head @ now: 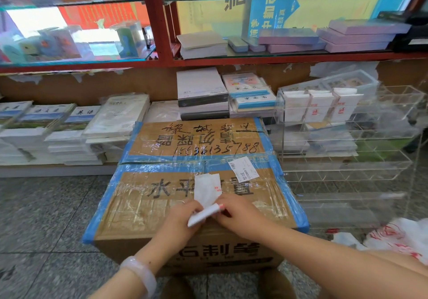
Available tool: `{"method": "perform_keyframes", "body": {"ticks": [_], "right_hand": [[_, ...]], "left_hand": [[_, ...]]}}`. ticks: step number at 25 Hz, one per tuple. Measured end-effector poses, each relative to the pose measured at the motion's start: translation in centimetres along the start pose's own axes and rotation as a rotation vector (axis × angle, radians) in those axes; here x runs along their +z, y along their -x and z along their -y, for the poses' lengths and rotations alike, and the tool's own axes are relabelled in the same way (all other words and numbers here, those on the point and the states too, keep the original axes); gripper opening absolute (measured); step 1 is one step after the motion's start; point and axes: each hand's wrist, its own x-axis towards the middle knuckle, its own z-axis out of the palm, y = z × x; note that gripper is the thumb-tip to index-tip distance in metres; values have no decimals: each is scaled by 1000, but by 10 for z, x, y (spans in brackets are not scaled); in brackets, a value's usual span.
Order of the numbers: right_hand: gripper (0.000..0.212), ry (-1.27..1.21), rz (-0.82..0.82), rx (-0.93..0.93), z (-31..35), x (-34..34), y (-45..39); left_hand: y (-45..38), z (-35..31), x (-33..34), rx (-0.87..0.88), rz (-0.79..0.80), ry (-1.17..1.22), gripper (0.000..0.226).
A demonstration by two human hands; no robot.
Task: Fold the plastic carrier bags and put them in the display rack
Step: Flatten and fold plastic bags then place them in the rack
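Observation:
A white plastic carrier bag (206, 192), folded into a narrow strip with small red print, lies on the taped cardboard box (162, 208). My left hand (185, 217) and my right hand (236, 213) both pinch its near end, which is rolled or folded over. The far end of the strip lies flat on the box. To the right stands a clear acrylic display rack (347, 159); three folded white bags (320, 106) sit in its top row. A loose pile of white bags with red print (400, 234) lies at the lower right.
Stacks of exercise books (69, 132) and paper packs (203, 92) sit on the low shelf behind the box. A red-framed glass cabinet (159, 32) with stationery rises above. Grey stone floor (46, 217) lies to the left of the box.

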Motion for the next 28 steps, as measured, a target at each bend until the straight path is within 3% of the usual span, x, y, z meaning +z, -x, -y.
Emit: {"method": "perform_keyframes", "body": {"ticks": [2, 5, 8, 10, 11, 13, 16, 19, 21, 23, 24, 26, 28], "right_hand": [[20, -133, 1, 134, 3, -1, -2], [19, -525, 7, 389, 8, -3, -7], [19, -906, 72, 652, 13, -10, -9], [13, -982, 84, 746, 14, -13, -9], [11, -922, 52, 757, 15, -13, -9], [20, -541, -144, 672, 9, -16, -11], [45, 113, -391, 259, -2, -19, -14], [55, 359, -190, -114, -5, -11, -21], [76, 429, 46, -145, -10, 1, -20], [90, 445, 165, -104, -17, 11, -14], [91, 448, 141, -77, -18, 14, -11], [79, 554, -38, -42, -12, 20, -5], [59, 650, -44, -3, -5, 27, 0]], "left_hand": [[-5, 0, -3, -143, -86, 103, 30], [-12, -4, -4, -237, -111, 173, 24], [-20, -5, -2, -319, -145, 127, 29], [-25, -5, 0, -349, -172, 56, 24], [-27, -5, 1, -349, -176, 30, 21], [-28, -6, 2, -331, -161, -33, 16], [-30, -7, 1, -305, -127, -93, 15], [-29, -5, 2, -277, -104, -78, 21], [-28, -3, 2, -261, -112, -68, 18], [-26, -4, 3, -251, -157, -51, 11], [-22, -6, 5, -222, -182, -69, 5], [-13, -3, 18, 30, -295, -345, 25], [3, 6, 38, 276, -234, -570, 47]]}}
